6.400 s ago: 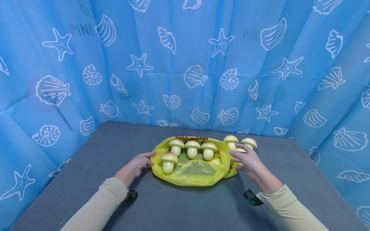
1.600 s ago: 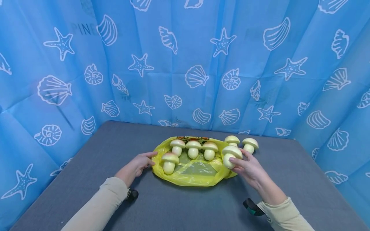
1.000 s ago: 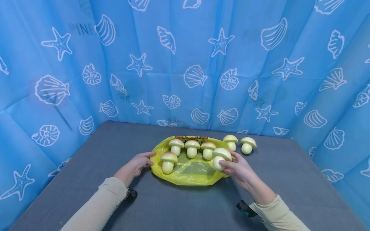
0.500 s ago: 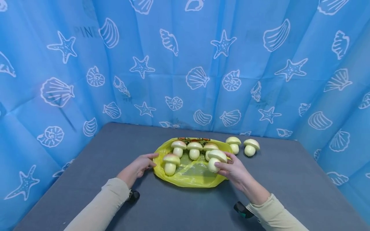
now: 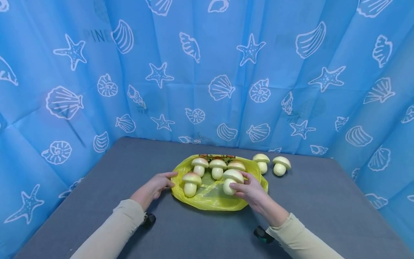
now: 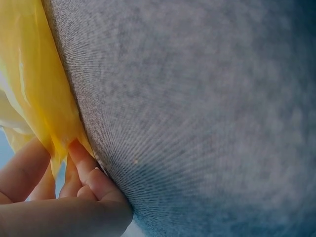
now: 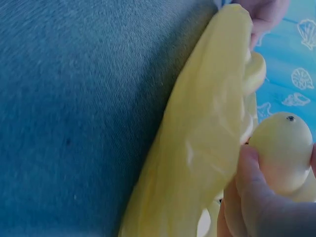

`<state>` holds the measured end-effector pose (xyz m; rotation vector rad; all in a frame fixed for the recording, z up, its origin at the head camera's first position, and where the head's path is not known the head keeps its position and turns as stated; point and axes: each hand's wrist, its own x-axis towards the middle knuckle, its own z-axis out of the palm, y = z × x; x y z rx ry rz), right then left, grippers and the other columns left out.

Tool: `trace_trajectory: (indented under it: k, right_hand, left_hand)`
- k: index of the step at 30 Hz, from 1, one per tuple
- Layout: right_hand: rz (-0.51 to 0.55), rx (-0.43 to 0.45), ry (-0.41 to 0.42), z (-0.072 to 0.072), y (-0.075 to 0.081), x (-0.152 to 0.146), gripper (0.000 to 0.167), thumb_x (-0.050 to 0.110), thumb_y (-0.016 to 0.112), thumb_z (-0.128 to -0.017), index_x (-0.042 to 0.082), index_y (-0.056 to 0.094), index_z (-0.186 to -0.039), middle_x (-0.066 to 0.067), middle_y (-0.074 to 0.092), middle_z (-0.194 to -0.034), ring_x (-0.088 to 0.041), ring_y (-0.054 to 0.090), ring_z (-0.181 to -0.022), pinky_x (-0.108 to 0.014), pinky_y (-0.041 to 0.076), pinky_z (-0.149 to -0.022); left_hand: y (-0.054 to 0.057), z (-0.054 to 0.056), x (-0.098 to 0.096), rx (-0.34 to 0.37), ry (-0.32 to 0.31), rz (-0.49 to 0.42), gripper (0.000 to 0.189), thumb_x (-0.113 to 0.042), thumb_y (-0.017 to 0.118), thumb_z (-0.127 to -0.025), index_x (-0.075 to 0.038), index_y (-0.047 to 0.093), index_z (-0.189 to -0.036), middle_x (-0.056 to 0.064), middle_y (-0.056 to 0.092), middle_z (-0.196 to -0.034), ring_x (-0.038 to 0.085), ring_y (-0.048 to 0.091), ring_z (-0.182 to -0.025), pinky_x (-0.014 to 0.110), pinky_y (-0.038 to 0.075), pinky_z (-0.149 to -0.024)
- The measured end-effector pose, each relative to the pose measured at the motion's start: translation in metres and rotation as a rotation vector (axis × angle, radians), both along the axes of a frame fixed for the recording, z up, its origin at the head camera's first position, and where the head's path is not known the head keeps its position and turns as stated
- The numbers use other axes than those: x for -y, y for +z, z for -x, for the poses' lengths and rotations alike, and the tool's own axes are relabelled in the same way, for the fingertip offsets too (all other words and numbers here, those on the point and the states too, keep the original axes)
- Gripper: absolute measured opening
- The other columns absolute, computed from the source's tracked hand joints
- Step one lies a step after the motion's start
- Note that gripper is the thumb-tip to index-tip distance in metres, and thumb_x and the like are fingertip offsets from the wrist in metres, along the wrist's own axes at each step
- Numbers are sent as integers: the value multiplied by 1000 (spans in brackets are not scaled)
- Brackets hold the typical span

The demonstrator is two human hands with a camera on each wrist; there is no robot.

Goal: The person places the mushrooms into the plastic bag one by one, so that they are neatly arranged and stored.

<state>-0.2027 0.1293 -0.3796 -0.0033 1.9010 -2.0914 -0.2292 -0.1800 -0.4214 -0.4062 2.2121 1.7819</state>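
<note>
My right hand [image 5: 255, 196] holds a pale mushroom [image 5: 233, 175] with a rounded cap by its side, over the right part of the open yellow plastic bag [image 5: 210, 205]. In the right wrist view, the held mushroom's stem end [image 7: 282, 148] faces the camera between thumb and fingers. At the bag's left edge, my left hand [image 5: 152, 187] pinches the rim; the left wrist view shows the yellow film [image 6: 64, 123] between the fingers. Several similar mushrooms stand inside the bag, among them a front-left mushroom [image 5: 191, 180] and a middle mushroom [image 5: 218, 165]. The one behind the held mushroom is partly hidden.
Two more mushrooms are on the grey table [image 5: 323, 201] right of the bag: a nearer-to-bag mushroom [image 5: 261, 159] and a farther-right mushroom [image 5: 281, 162]. A blue curtain [image 5: 207, 54] with shell and starfish prints hangs behind the table and along its sides.
My right hand has taken a mushroom from the right of the bag and carried it left over the bag's opening. The left hand has stayed at the bag's left edge.
</note>
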Motion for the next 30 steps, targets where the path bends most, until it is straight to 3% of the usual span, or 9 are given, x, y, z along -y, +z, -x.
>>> trace_trajectory:
  k: [9,17,30]
  right_hand:
    - [-42,-7,-28,3,-8,15,71,-3,60,-92,-9,17,-148,-31,37,-133,-20,60,-90,-32,53,-74]
    - [-150,-41,-47,4,-17,30,66,1,66,-89,-8,28,-142,-28,44,-125,-23,59,-90,-34,53,-73]
    - [-313,-65,-58,6,-22,48,66,6,72,-86,-7,34,-138,-26,46,-121,-27,58,-91,-37,53,-69]
  left_hand:
    - [1,2,0,31,18,8,57,9,52,-90,-8,48,-144,19,29,-155,41,20,-142,55,18,-112]
    - [3,1,0,28,6,16,57,8,51,-91,-9,47,-145,20,29,-155,40,21,-142,55,19,-111]
    - [3,2,-1,44,18,14,56,8,51,-91,-9,48,-144,19,29,-155,38,23,-141,54,20,-111]
